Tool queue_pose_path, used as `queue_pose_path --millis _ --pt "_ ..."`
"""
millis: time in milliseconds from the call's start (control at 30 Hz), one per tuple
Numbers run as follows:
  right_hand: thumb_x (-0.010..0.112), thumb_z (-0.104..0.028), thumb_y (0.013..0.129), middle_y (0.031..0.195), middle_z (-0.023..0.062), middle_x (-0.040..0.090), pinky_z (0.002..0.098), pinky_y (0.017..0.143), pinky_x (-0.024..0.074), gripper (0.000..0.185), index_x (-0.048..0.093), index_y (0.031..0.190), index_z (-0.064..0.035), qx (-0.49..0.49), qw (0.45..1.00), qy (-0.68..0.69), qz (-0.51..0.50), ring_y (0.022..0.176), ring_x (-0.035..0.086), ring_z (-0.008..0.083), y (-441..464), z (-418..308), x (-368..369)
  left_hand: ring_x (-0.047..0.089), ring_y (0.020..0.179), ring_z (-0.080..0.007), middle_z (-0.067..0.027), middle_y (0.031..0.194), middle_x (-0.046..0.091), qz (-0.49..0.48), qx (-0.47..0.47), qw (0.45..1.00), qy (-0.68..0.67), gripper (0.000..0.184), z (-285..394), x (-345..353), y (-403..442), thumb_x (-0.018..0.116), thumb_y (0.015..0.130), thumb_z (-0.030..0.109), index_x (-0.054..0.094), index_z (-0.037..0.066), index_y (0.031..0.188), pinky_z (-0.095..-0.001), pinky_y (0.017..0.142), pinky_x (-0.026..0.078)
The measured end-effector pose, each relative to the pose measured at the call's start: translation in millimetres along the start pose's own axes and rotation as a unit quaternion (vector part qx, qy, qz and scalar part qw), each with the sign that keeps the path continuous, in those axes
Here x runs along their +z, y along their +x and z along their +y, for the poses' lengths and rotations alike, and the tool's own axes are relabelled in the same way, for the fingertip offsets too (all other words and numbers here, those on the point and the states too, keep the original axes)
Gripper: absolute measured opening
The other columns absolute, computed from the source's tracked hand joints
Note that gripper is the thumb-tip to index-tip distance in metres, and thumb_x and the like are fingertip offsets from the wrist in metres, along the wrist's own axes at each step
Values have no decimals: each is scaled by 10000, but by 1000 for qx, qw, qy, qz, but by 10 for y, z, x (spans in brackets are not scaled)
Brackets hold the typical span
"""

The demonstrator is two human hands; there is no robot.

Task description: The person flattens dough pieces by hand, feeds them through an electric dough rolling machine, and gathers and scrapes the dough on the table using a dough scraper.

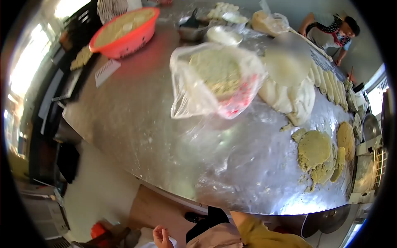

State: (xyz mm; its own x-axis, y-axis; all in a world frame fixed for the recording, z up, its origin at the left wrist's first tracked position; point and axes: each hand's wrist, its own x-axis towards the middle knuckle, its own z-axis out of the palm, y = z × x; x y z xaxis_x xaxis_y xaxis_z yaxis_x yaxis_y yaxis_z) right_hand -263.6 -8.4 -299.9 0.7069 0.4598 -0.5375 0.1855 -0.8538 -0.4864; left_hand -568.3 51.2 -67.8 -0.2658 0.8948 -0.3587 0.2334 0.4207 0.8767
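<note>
At the lower edge, my left hand point(161, 236) is beside my body, below the table and close to some white material. Its fingers are loosely curled, and nothing shows in them. An olive sleeve point(266, 234) and a short stretch of bare forearm reach the table's near edge on the right; my right hand itself is not visible. On the metal table point(165, 140) a clear plastic bag with red print point(240, 101) lies around a pale greenish crumbly mass point(217, 70). Further right sit a greenish dough lump point(315, 149) with crumbs and a large white dough piece point(289, 97).
A red basin point(128, 41) with a pale filling stands at the far left. Long dough rolls point(331, 87) lie at the right, near another person point(331, 35). Metal bowls point(370, 126) crowd the right side. A striped sleeve point(111, 10) shows behind the basin.
</note>
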Motion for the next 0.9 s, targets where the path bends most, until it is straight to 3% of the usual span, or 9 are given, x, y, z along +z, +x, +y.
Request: queue_pose_path --millis 100,167,233,300,400,533,633,767,900 --pt "690 -237 789 829 102 675 345 690 528 263 622 983 -72 -197 979 -57 3 748 662 229 -498 129 -398 576 876 -178 -63 1069 581 -20 127 992 20 317 734 287 156 570 942 196 530 37 1214 -293 775 484" --pt "698 -242 780 843 110 690 354 705 540 284 632 996 -72 -168 986 -10 2 764 677 239 -868 254 -917 577 932 -170 -53 1120 564 -55 166 985 1 350 1293 613 180 615 905 183 506 53 1211 -315 827 459" --pt "729 -271 743 832 95 688 364 701 538 314 638 962 -64 -21 994 108 -20 754 673 242 -1245 252 -1552 568 993 -181 -65 1181 537 -116 199 973 0 402 1641 944 214 643 873 145 482 45 1228 -342 883 436" --pt "730 -253 743 823 106 686 358 684 537 294 641 945 -59 -47 997 57 23 741 672 239 -1328 576 -1895 549 1059 -212 -97 1253 497 -199 223 954 19 466 1806 1274 274 654 846 84 458 14 1263 -373 943 415" --pt "730 -239 744 803 122 685 346 650 530 283 642 933 -48 28 989 109 98 715 670 237 -1522 632 -2369 436 1226 -317 -192 1384 374 -270 359 867 214 693 2049 1854 152 713 792 162 361 7 1368 -420 1022 349" --pt "687 -98 813 662 46 622 244 548 475 128 595 869 -29 50 899 335 278 620 600 90 -1790 204 -2902 84 1389 -479 -325 1489 108 -377 359 744 418 1177 2119 2542 -285 832 621 368 90 70 1485 -543 1118 98" --pt "678 -28 816 641 5 570 208 518 444 129 551 841 -33 -4 838 353 416 611 544 31 -1677 -30 -3212 31 1396 -484 -321 1501 57 -444 376 667 467 1253 2167 2854 -610 843 599 416 27 77 1488 -574 1110 43" --pt "675 -135 829 671 62 583 282 536 468 141 561 852 -54 19 815 256 520 585 582 131 -1028 -155 -3499 30 1391 -497 -328 1498 52 -459 458 556 520 1301 2138 3170 -790 818 572 529 13 77 1488 -617 1091 47" --pt "668 -243 814 703 102 596 347 561 486 200 587 893 -78 -1 865 150 478 603 597 257 -809 -267 -3592 46 1390 -499 -347 1489 59 -445 560 507 481 1299 1946 3359 -777 772 576 620 45 32 1476 -622 1088 65"
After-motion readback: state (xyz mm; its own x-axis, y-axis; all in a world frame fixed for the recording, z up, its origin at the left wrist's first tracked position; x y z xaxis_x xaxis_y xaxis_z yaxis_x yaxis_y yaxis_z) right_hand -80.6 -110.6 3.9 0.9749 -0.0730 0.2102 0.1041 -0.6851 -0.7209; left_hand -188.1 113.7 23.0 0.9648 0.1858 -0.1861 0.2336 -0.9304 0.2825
